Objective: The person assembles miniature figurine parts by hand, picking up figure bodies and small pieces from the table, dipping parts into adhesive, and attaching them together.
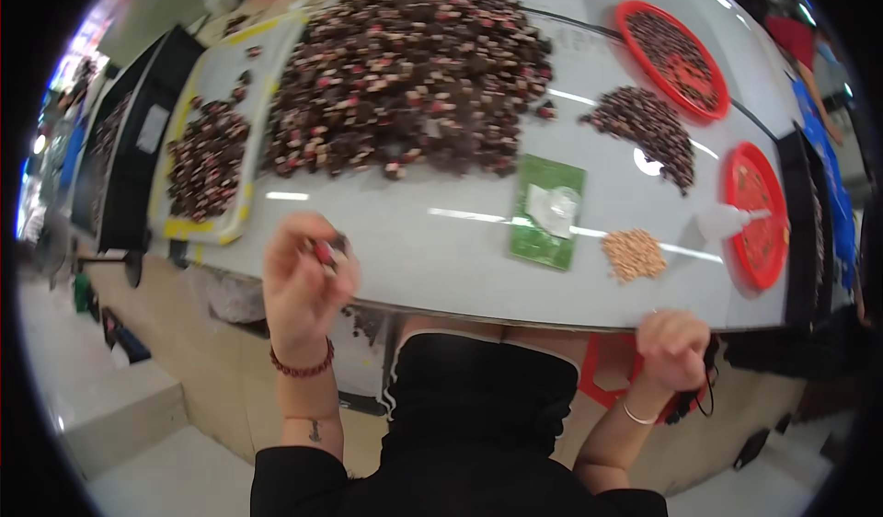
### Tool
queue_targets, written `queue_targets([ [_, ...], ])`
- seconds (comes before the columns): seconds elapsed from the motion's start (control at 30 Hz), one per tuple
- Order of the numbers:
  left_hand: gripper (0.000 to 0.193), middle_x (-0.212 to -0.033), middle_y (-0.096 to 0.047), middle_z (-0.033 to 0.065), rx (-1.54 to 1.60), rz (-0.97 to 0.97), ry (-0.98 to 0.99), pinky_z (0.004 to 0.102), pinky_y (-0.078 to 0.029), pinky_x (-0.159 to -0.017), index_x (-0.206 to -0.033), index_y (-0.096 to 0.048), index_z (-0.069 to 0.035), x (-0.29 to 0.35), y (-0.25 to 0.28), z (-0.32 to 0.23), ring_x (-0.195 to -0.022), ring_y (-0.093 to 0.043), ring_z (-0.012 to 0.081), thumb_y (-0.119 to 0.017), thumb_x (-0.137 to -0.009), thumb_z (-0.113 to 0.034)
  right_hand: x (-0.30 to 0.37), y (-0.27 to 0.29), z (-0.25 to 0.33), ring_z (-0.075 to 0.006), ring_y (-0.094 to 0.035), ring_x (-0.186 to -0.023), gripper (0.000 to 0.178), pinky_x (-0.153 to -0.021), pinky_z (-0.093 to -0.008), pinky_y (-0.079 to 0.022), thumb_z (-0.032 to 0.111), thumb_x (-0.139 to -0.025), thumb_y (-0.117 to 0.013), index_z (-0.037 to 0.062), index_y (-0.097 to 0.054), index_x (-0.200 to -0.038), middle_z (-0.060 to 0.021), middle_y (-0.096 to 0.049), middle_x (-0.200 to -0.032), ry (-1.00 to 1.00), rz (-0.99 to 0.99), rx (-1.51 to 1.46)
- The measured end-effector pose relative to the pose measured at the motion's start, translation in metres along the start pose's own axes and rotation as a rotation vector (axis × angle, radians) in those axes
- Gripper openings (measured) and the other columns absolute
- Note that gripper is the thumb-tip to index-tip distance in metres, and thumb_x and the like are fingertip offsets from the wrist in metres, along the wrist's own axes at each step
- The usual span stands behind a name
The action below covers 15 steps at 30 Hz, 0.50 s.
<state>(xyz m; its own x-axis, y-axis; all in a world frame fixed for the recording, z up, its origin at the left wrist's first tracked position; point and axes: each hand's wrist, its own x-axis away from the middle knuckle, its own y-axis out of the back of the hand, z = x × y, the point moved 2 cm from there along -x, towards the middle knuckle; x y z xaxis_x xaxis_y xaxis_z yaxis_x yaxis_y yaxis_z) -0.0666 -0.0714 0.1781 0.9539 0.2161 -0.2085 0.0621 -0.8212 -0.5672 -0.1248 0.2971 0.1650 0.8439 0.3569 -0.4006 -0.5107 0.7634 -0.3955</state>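
Note:
Just above the table's front edge, my left hand (308,273) is closed around a few small dark pieces with pink and cream parts (324,252); their exact kind is too small and blurred to tell. My right hand (674,347) is at the front edge on the right, its fingers curled in; anything inside them is hidden. Beyond my left hand spreads a large heap of similar small dark, cream and pink pieces (414,75). Nearest my right hand lies a small pile of tan bits (635,255). Left of that pile, a crumpled white thing (555,209) rests on a green rectangular packet or mat (536,246).
At left stand a white tray with yellow-marked edges (221,234), holding more pieces, and a black bin (138,149). Dark brown pieces (648,131) are piled at right, near two red round trays (625,18) (782,241). A translucent white nozzle-tipped container (722,223) touches the nearer tray.

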Motion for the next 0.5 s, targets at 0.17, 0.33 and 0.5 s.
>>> queue_targets([
  [0.17,0.033,-0.079,-0.062,0.0092,0.19,0.181,0.42,0.025,-0.051,-0.066,-0.108,-0.056,0.007,0.017,-0.055,0.049,-0.072,-0.064,0.0163,-0.061,-0.075,0.006,-0.02,-0.009,0.012,-0.0206,-0.056,-0.062,0.02,-0.057,-0.0259,-0.044,0.011,-0.076,-0.055,-0.0073,-0.061,-0.078,-0.0155,-0.06,-0.07,0.012,-0.167,0.417],
  [0.33,0.03,-0.081,-0.063,0.0057,0.233,0.359,0.554,0.0221,-0.048,-0.066,-0.109,-0.058,0.003,0.021,-0.089,0.072,-0.076,-0.064,0.0137,-0.059,-0.079,0.005,-0.072,0.002,0.026,-0.0187,-0.058,-0.072,0.014,-0.064,-0.0262,-0.046,-0.006,-0.076,-0.055,-0.0041,-0.062,-0.088,-0.012,-0.062,-0.083,0.116,-0.132,1.296],
  [0.5,0.022,-0.08,-0.062,0.0059,0.417,0.359,0.695,0.0193,-0.046,-0.06,-0.107,-0.057,0.0,0.031,-0.098,0.088,-0.073,-0.062,0.0108,-0.054,-0.085,0.0,-0.129,0.032,-0.007,-0.0255,-0.059,-0.073,0.013,-0.066,-0.0311,-0.048,0.0,-0.076,-0.059,-0.0003,-0.062,-0.088,-0.0119,-0.061,-0.084,0.095,0.035,1.519],
])
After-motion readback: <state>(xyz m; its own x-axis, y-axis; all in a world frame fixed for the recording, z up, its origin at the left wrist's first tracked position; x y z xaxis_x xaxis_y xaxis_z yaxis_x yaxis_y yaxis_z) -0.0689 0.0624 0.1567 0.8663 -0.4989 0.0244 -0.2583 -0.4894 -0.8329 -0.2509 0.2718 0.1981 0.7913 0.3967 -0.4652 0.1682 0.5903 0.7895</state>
